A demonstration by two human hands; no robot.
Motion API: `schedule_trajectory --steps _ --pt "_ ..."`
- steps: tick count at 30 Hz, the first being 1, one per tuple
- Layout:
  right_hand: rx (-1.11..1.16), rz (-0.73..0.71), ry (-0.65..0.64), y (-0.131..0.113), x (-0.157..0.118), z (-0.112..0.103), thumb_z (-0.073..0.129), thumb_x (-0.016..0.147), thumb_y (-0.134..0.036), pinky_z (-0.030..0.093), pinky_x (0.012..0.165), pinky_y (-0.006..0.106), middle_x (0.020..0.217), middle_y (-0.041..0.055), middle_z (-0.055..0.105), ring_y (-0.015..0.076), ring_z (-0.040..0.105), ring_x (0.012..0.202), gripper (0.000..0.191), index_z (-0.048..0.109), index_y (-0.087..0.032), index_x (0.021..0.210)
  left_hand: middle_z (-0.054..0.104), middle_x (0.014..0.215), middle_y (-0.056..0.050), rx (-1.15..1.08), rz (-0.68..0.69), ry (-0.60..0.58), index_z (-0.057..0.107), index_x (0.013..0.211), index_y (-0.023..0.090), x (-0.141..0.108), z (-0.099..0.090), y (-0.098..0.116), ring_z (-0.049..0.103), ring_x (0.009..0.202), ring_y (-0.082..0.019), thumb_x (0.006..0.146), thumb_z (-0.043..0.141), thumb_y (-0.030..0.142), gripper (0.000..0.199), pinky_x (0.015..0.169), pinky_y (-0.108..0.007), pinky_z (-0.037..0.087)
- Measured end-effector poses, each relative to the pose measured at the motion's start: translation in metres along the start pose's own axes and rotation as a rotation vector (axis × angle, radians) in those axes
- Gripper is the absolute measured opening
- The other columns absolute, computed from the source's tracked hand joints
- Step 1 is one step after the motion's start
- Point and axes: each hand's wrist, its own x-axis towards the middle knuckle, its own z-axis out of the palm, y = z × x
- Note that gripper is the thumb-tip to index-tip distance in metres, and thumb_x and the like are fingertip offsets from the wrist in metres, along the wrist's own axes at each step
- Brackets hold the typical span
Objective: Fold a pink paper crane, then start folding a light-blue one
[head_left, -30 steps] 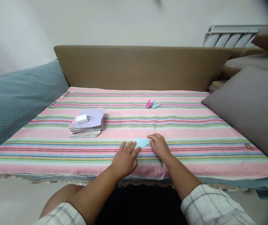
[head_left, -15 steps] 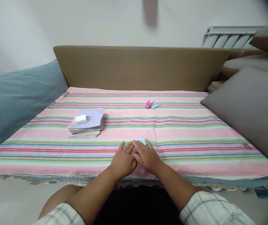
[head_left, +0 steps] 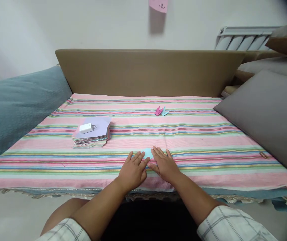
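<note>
A small piece of light blue paper [head_left: 147, 153] lies flat on the striped cloth [head_left: 183, 139], partly hidden under my fingers. My left hand [head_left: 132, 170] rests palm down at its left side, fingers stretched out, the index finger on the paper's lower edge. My right hand [head_left: 165, 166] lies palm down at its right side, fingers spread, fingertips over the paper's right edge. Farther back on the cloth sit a pink folded paper shape [head_left: 158, 111] and a light blue folded one [head_left: 164, 111], side by side.
To the left is a stack of coloured paper [head_left: 92, 141] with a white charger plug [head_left: 86, 128] on top. A teal cushion [head_left: 23, 100] borders the left side, a grey pillow [head_left: 264, 113] the right. A brown backrest [head_left: 148, 72] stands behind. A small brownish object [head_left: 264, 155] lies near the pillow.
My right hand has slid to the right, off my left fingers, showing more of the blue paper. My left hand has stayed in place. The view has tilted slightly, bringing in a pink note on the wall.
</note>
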Motion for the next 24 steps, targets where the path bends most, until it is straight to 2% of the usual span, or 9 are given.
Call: schedule_trajectory --steps 9,12,15,19,24 --pt "-0.049 0.107 -0.019 0.008 -0.003 -0.001 0.022 0.087 -0.063 0.011 0.108 0.053 0.149 0.0115 0.022 0.0253 0.019 0.137 0.073 0.026 -0.015 0.142 0.047 0.136 -0.01 0.014 0.001 0.0 0.049 0.128 0.024 -0.001 0.002 -0.001 0.04 0.127 -0.027 0.083 0.047 0.025 0.045 0.108 -0.051 0.021" --pt "-0.044 0.164 -0.006 0.011 -0.004 -0.001 0.025 0.086 -0.064 0.011 0.109 0.051 0.148 0.0132 0.024 0.0263 0.019 0.137 0.075 0.029 -0.012 0.141 0.047 0.136 -0.01 0.025 0.006 0.013 0.049 0.128 0.025 -0.001 0.003 -0.001 0.04 0.127 -0.027 0.083 0.048 0.025 0.045 0.108 -0.052 0.022" --pt "0.004 0.234 0.06 0.015 -0.003 -0.002 0.027 0.088 -0.06 0.015 0.108 0.048 0.146 0.0154 0.029 0.0274 0.022 0.135 0.073 0.033 -0.009 0.139 0.048 0.135 -0.009 0.032 0.016 0.033 0.049 0.128 0.026 0.0 0.003 -0.001 0.041 0.126 -0.027 0.082 0.049 0.024 0.046 0.108 -0.052 0.022" --pt "0.111 0.23 0.204 0.013 0.001 -0.001 0.03 0.09 -0.052 0.022 0.106 0.047 0.141 0.0128 0.039 0.0244 0.033 0.13 0.063 0.028 -0.014 0.14 0.049 0.134 -0.01 0.028 0.014 0.03 0.049 0.128 0.025 0.0 0.003 0.0 0.042 0.126 -0.028 0.082 0.049 0.024 0.046 0.107 -0.052 0.023" --pt "0.114 0.309 0.266 0.002 0.01 0.005 0.051 0.078 -0.053 0.018 0.104 0.051 0.136 0.0116 0.045 0.0289 0.034 0.127 0.076 0.027 -0.017 0.14 0.049 0.134 -0.011 0.025 0.013 0.037 0.05 0.126 0.02 0.0 0.002 0.0 0.041 0.125 -0.028 0.081 0.049 0.024 0.046 0.107 -0.051 0.023"
